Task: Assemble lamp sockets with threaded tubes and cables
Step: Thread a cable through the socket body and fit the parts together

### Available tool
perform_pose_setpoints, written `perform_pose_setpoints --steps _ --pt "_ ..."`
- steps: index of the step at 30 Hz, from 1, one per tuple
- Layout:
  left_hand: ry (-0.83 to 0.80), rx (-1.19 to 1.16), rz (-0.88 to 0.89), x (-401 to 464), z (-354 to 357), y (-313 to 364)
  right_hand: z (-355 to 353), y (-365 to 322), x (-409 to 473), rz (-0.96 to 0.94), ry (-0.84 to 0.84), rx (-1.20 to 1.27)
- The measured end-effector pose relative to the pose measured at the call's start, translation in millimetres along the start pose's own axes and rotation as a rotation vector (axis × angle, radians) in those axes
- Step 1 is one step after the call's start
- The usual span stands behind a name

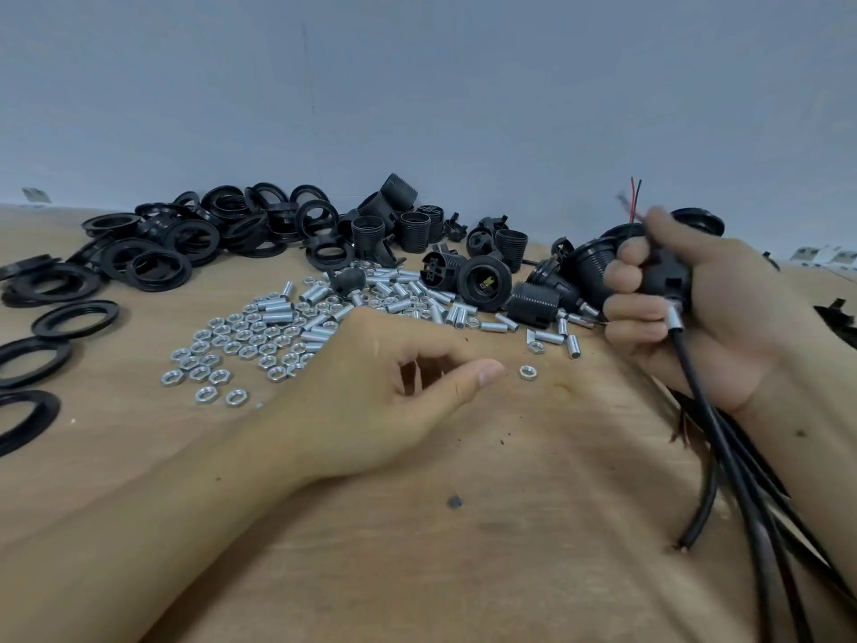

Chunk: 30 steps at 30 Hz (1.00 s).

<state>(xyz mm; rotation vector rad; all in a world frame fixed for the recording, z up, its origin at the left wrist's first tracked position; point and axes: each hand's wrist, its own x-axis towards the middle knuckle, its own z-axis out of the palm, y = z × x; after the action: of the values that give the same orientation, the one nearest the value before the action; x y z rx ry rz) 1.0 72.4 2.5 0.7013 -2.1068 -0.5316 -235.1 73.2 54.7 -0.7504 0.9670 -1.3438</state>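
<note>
Socket (668,276) with cable (709,387) gripped by right hand (723,317); left hand (394,387) apparently loose, empty.

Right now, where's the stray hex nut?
Head view: the lone hex nut lies on the table, right of centre, just beyond the left hand's thumb tip.

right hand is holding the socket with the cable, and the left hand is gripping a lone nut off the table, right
Not quite. In the head view the right hand does hold the socket with the cable, but the left hand grips nothing: it rests on the table, and the lone nut lies just beyond its thumb.
</note>
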Motion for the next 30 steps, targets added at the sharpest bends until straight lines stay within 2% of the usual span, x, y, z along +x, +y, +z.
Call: perform_pose_setpoints --steps 3,10,14,16,21,23,26,30 --pt "0.069 0.079 -0.018 2 -6 -11 2 7 0 0.021 -0.048 -0.223" --pt "0.188 0.217 -0.114 5 -18 -32 7 30 4 -0.140 -0.060 -0.660" --pt "0.214 0.289 -0.161 16 -20 -40 14 37 3 -0.262 -0.013 -0.624" --pt "0.140 0.416 -0.197 34 -20 -47 16 41 3 -0.292 -0.014 -0.616" --pt "-0.270 0.667 -0.274 99 -14 -62 15 47 6 -0.379 -0.043 -0.633" --pt "-0.313 0.701 -0.308 108 -4 -69 13 46 6 -0.398 -0.043 -0.612" --pt "-0.192 0.643 -0.349 106 5 -80 9 44 8 -0.426 -0.003 -0.583" --pt "0.125 0.478 -0.352 97 -8 -76 8 43 11 -0.400 0.008 -0.578"
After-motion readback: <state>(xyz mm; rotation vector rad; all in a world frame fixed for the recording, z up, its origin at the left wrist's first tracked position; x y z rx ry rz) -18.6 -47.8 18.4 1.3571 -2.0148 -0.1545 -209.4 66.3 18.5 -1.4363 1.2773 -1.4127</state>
